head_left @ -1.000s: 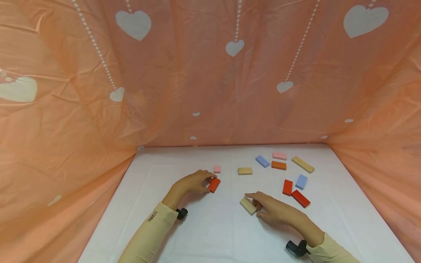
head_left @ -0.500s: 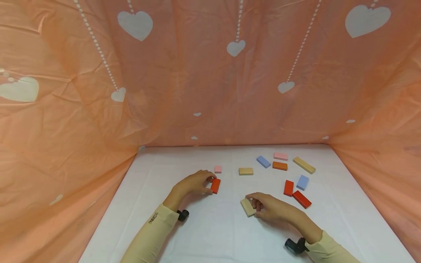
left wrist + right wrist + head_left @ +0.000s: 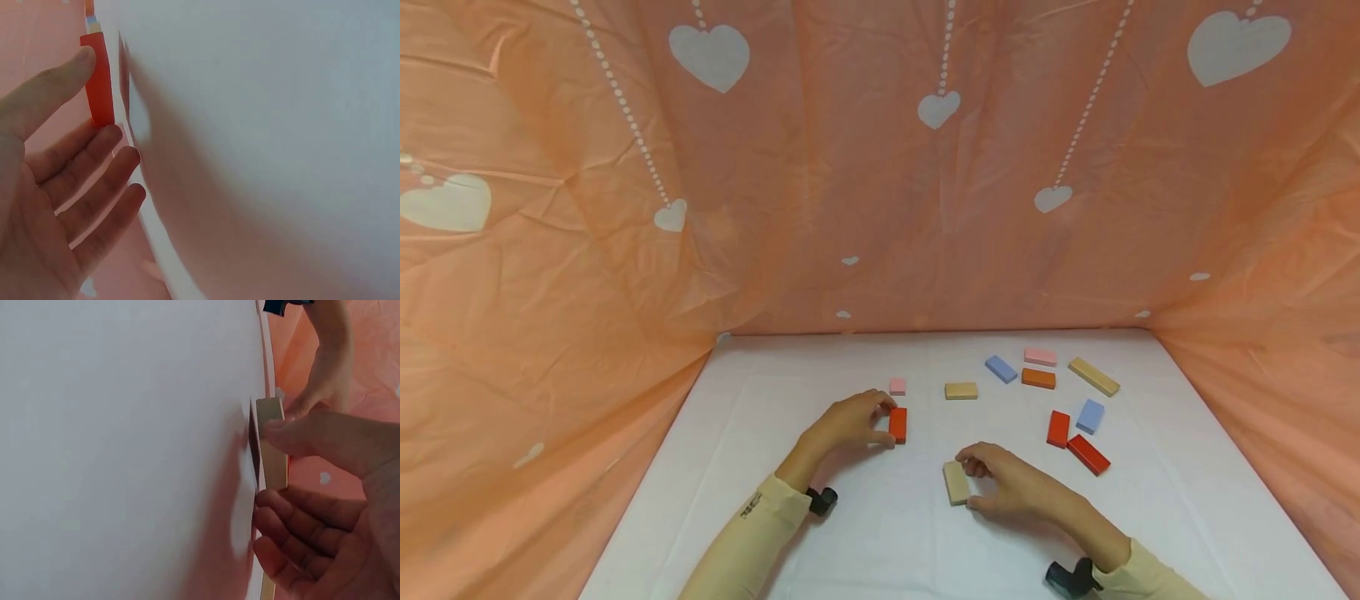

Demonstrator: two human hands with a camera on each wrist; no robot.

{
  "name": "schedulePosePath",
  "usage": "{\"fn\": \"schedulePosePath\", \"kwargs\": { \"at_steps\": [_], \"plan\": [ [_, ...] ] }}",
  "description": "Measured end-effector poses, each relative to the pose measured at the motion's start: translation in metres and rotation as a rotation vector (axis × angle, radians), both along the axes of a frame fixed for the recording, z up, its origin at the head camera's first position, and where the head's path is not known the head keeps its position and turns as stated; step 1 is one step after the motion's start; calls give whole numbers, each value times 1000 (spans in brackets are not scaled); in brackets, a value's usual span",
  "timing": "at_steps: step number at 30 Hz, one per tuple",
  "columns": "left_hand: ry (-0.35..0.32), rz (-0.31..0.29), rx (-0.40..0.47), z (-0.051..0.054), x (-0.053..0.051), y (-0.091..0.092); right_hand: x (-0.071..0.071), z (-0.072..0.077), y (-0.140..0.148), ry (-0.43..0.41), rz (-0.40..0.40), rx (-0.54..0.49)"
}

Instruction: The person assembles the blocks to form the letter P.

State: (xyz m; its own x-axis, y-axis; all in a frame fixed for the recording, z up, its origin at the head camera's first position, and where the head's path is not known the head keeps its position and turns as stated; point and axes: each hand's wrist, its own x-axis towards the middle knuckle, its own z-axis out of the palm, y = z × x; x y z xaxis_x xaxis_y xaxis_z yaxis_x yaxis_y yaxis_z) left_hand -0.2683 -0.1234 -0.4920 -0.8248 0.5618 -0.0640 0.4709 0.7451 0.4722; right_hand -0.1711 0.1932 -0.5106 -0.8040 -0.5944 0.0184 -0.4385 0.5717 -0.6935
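My left hand (image 3: 850, 422) pinches a red rectangular block (image 3: 898, 426) lengthwise, thumb at its near end and index finger at its far end. In the left wrist view the other fingers stand apart from the red block (image 3: 99, 87). To its right, my right hand (image 3: 1021, 485) grips a pale tan block (image 3: 956, 483) the same way. The right wrist view has the thumb against one end of the tan block (image 3: 273, 456), with a fingertip by the other. Just beyond the red block lies a small pink block (image 3: 897, 387).
Another tan block (image 3: 961, 392) lies ahead between the hands. Right of it are a blue block (image 3: 1001, 369), a pink block (image 3: 1040, 357), an orange block (image 3: 1038, 379) and a long tan block (image 3: 1093, 377). Two red blocks (image 3: 1058, 429) and a blue block (image 3: 1090, 416) lie nearer.
The red block has turned from slanted to nearly straight ahead and shifted slightly right with my left hand. The tan block has also turned straighter and shifted slightly left and nearer in my right hand.
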Motion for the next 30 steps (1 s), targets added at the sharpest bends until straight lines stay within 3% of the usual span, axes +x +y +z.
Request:
{"fn": "schedulePosePath", "kwargs": {
  "at_steps": [15,21,30],
  "plan": [
    [46,10,-34,-5,20,21,20,1,-22,58,-29,20],
    [73,-24,-34,-2,30,28,28,0,-32,41,-69,52],
    [100,-52,-82,-5,38,37,37,-4,-39,127,-82,76]
  ]
}}
